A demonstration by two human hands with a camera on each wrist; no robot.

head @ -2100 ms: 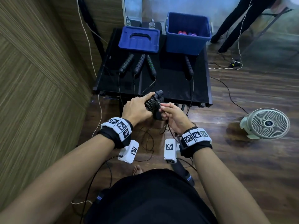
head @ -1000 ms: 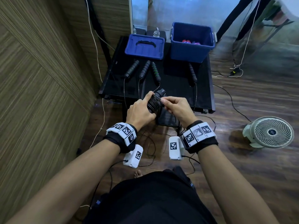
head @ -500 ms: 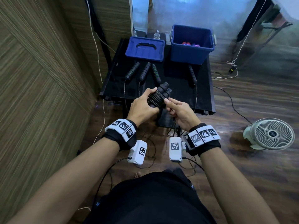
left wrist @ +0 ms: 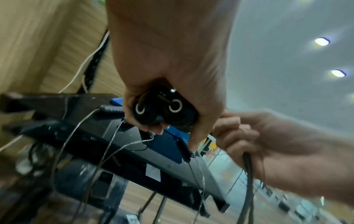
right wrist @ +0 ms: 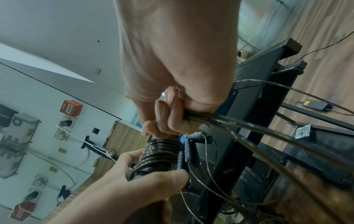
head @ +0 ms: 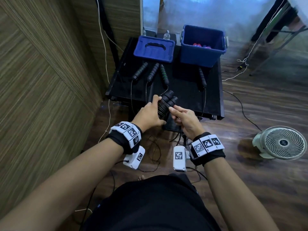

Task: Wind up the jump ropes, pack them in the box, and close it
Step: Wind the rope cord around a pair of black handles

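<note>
A: Head view: what are you holding?
B: Your left hand (head: pixel 150 115) is gripping paired handles (head: pixel 167 101) wound with cord; your right hand (head: pixel 185 118) is pinching the loose cord (head: pixel 179 134). The box (head: pixel 202 45) is standing open on the table (head: pixel 183 90), lid (head: pixel 154 48) beside it.

A: Left wrist view?
B: Your fingers (left wrist: pixel 155 128) are curling around both handle ends (left wrist: pixel 159 108).

A: Right wrist view?
B: Your fingers (right wrist: pixel 172 119) are clamping cord strands (right wrist: pixel 239 125) just beside the coil (right wrist: pixel 159 153).

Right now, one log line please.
left hand: grips wound handles | right hand: feeds cord | box: open | lid: off
</note>
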